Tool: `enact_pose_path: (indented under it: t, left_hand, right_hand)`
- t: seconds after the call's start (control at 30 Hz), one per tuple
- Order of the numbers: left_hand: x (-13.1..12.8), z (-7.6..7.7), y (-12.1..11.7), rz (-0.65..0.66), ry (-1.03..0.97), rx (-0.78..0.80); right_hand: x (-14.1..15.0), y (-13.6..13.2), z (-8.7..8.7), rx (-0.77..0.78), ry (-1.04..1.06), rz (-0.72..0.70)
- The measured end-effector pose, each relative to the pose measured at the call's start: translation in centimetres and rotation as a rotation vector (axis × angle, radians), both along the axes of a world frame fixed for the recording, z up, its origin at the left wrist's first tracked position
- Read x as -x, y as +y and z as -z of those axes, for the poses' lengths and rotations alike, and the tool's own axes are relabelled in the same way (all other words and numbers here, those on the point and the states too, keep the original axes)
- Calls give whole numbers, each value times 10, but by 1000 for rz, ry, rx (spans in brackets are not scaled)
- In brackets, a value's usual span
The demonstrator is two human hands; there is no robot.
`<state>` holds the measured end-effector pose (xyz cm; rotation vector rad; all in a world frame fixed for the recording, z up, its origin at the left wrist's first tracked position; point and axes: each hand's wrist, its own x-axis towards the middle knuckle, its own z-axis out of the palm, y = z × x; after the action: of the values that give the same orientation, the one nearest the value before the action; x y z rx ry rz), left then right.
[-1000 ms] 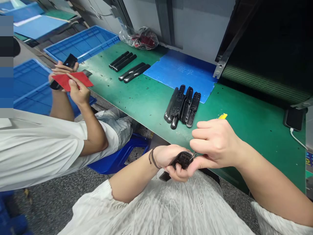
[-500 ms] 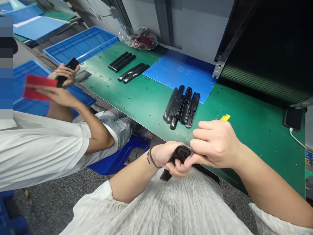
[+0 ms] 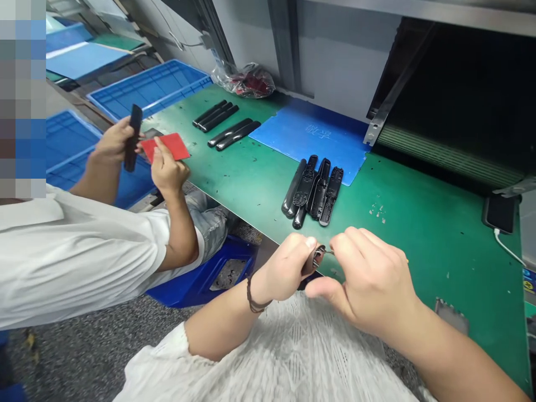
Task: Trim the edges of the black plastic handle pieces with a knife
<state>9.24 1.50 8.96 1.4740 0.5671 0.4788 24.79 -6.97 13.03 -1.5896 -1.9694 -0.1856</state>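
Observation:
My left hand is closed around a black plastic shell piece, its hollow end facing my right hand. My right hand grips a slim yellow-handled knife. Only its thin metal tip and a speck of yellow show; the rest is hidden in the fist. That tip is at the rim of the shell, and my right thumb sticks out below it. Beyond my hands, on the green table, lies a group of black shells, some with their ribbed insides up.
Smooth black shells lie farther left by a blue sheet. A co-worker's hands hold a red cloth and a black piece. A phone on a cable sits right; blue crates stand at left.
My left hand has turned the shell, so its end faces right. My right hand has rotated and its thumb has come away from the shell. The co-worker's red cloth swung left, then back right.

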Motion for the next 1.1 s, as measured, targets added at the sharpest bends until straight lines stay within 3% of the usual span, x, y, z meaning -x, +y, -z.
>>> enact_pose_path:
  t: [0.4,0.57,0.63,0.77,0.87,0.97,1.1]
  left_hand:
    - [1,-5,0,-17,159,-295]
    - [0,2,1,-39,76,-371]
    - [0,7,2,-54,48,-275]
    - [-3,17,6,50,14,149]
    - [-6,24,11,125,-7,397]
    - [-8,33,16,173,5,591]
    - [-4,45,22,372,-176,812]
  right_hand:
    - [5,1,0,-147,-196,60]
    - [3,2,11,-281,-254,63]
    - [-2,3,16,-316,-224,1]
    - [-13,5,24,-279,9,-104]
    - [-18,12,28,-39,327,-64]
    - [-19,26,30,265,631,-111]
    - [-19,47,38,432,910,-68]
